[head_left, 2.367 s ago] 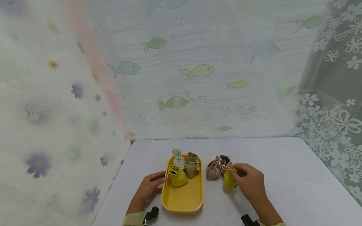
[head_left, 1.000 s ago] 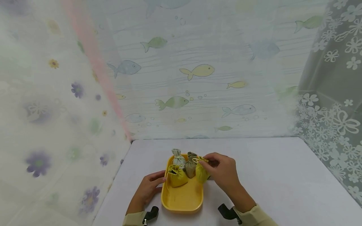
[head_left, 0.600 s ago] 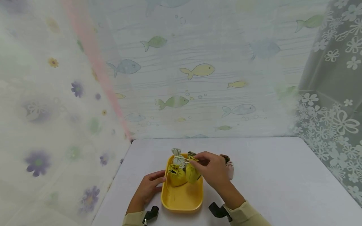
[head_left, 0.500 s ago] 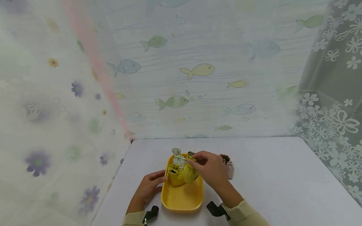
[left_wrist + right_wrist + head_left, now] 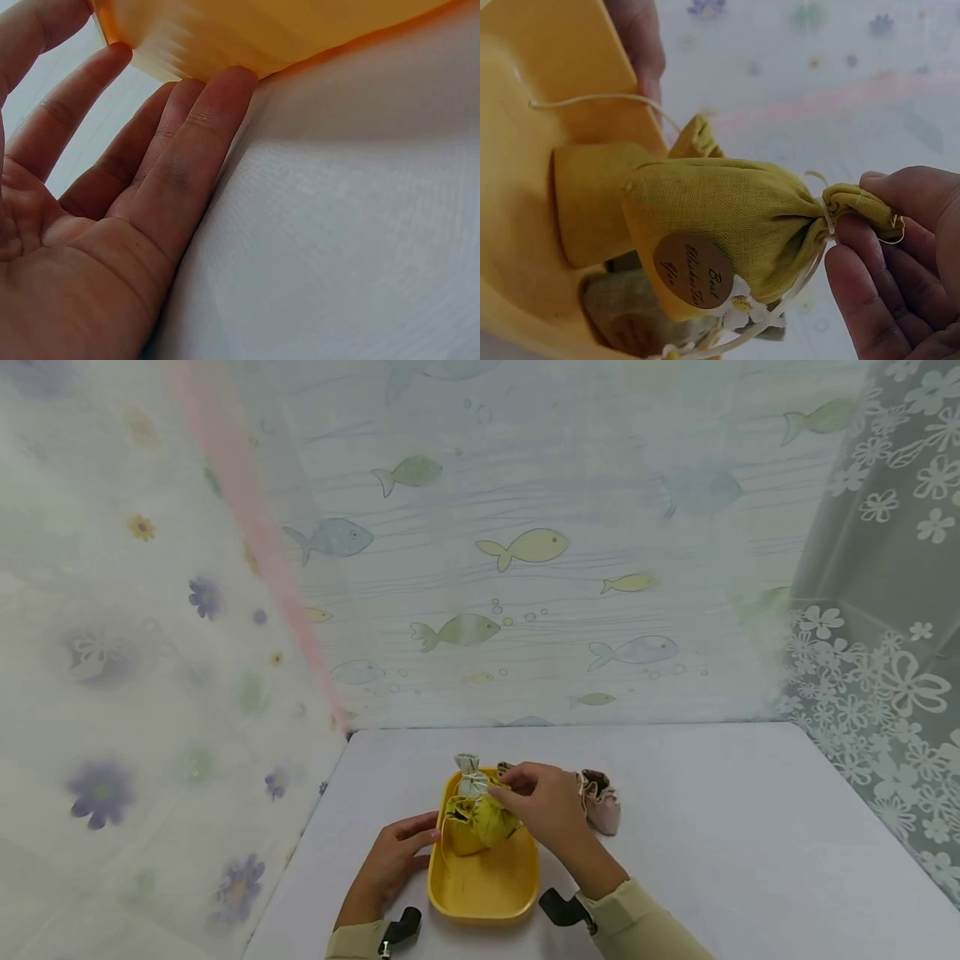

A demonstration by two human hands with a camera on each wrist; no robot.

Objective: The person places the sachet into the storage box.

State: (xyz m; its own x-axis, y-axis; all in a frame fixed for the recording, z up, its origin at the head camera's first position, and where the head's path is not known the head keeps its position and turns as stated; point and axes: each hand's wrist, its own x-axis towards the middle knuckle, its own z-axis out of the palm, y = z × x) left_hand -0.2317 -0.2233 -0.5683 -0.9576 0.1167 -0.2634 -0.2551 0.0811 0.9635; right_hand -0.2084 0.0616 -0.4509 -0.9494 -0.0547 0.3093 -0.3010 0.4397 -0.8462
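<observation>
My right hand (image 5: 551,806) pinches the gathered neck of a yellow drawstring pouch (image 5: 493,824) above the yellow tray (image 5: 483,893). A round brown label and a small white flower show on this pouch in the right wrist view. Another yellow pouch (image 5: 462,837) sits in the tray, partly behind the held one. Farther back are a pale pouch (image 5: 471,781) and an olive-brown pouch (image 5: 622,307), largely covered in the head view. My left hand (image 5: 397,860) touches the tray's left outer wall with its extended fingertips (image 5: 232,86).
Pinkish-brown drawstring cloth (image 5: 602,814) lies on the white table (image 5: 712,843) right of the tray, partly hidden by my right hand; one pouch or two, I cannot tell. Fish-patterned curtain (image 5: 525,610) hangs behind the table. A black wrist camera (image 5: 566,908) sits at my right cuff.
The right hand has carried the yellow pouch leftward from beside the pinkish-brown cloth to over the tray, close to the other yellow pouch. The left hand and tray have stayed put.
</observation>
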